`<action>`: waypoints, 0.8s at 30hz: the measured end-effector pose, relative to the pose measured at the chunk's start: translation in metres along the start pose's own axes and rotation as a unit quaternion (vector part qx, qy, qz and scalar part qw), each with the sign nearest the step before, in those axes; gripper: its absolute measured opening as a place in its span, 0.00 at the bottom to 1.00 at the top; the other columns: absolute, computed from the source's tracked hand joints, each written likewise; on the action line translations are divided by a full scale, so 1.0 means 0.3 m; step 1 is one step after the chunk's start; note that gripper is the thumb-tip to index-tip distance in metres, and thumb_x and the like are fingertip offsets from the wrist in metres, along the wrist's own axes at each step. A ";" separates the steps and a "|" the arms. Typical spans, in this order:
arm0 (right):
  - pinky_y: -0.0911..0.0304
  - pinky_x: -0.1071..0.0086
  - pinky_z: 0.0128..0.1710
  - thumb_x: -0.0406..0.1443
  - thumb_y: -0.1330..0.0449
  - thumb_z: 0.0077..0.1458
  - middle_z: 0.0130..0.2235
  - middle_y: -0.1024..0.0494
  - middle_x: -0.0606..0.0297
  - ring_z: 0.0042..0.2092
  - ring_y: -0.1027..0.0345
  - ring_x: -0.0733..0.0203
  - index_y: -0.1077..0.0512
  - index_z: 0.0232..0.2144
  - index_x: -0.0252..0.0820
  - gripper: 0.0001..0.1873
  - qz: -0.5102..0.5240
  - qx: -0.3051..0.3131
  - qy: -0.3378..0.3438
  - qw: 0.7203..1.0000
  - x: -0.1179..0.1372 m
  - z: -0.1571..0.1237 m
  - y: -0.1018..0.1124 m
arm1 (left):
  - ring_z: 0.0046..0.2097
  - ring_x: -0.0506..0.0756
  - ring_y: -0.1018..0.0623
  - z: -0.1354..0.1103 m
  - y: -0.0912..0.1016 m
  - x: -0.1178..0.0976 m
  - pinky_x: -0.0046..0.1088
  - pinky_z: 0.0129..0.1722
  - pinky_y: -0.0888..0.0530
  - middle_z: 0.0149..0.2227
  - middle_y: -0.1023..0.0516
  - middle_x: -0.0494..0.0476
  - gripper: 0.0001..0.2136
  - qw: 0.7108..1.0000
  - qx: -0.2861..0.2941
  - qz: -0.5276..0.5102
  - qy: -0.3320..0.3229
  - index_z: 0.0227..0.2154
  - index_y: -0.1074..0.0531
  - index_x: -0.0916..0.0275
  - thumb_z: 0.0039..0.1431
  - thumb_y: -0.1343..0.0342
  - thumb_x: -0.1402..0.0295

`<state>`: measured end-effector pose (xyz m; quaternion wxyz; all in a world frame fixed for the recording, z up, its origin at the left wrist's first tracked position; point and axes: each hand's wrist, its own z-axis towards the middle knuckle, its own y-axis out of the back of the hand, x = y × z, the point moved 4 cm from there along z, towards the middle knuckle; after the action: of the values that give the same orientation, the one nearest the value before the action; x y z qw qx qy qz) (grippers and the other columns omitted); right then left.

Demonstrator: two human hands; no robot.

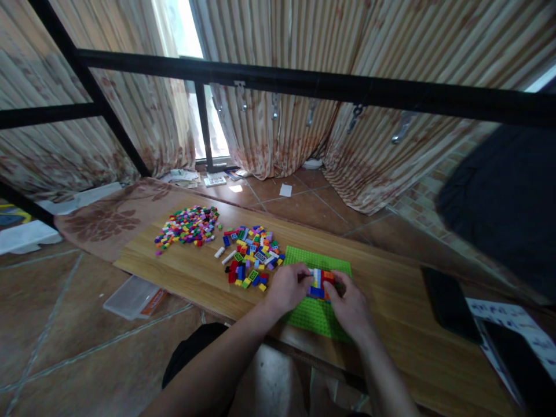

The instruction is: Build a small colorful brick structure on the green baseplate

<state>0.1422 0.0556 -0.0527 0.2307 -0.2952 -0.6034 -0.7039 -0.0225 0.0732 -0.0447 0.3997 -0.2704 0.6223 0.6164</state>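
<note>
A green studded baseplate (319, 321) lies on the wooden board, with a small build of toy bricks (319, 285) in red, orange, blue, white and yellow at its middle. My left hand (289, 288) is at the build's left side, thumb and forefinger pinched together; anything between them is too small to tell. From the right, my right hand (351, 306) has its thumb and fingers closed about the red and orange side of the build. My fingers hide parts of the build's edges.
Loose larger bricks (252, 255) are spread left of the baseplate. A heap of smaller bricks (189, 225) lies farther left on the wooden board (386, 307). A dark phone-like slab (449, 304) rests at right. A black metal rail (295, 81) crosses above.
</note>
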 end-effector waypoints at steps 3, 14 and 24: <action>0.35 0.54 0.48 0.52 0.49 0.55 0.49 0.24 0.46 0.46 0.27 0.47 0.32 0.51 0.34 0.32 0.000 -0.009 -0.021 1.000 0.003 -0.002 -0.003 | 0.29 0.50 0.25 0.003 -0.006 0.015 0.23 0.30 0.32 0.28 0.22 0.51 0.06 0.999 0.004 -0.033 -0.013 0.32 0.24 0.61 0.56 0.46 0.68; 0.36 0.54 0.47 0.53 0.45 0.51 0.49 0.25 0.45 0.48 0.30 0.45 0.31 0.52 0.34 0.34 -0.079 -0.022 -0.039 0.996 0.027 0.008 -0.017 | 0.31 0.51 0.23 0.009 -0.007 0.017 0.23 0.32 0.31 0.29 0.20 0.51 0.05 0.997 -0.002 -0.062 0.046 0.28 0.22 0.60 0.53 0.44 0.69; 0.37 0.53 0.49 0.53 0.42 0.48 0.50 0.25 0.46 0.50 0.30 0.44 0.31 0.52 0.35 0.35 -0.043 -0.011 -0.040 0.998 0.006 0.016 -0.020 | 0.30 0.51 0.24 0.046 -0.019 0.056 0.22 0.28 0.31 0.28 0.19 0.52 0.06 0.990 0.035 -0.090 0.107 0.29 0.21 0.62 0.49 0.40 0.68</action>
<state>0.1374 0.0614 -0.0551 0.1723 -0.2997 -0.6163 -0.7076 -0.0245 0.0887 -0.0608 0.3944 -0.3752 0.6557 0.5231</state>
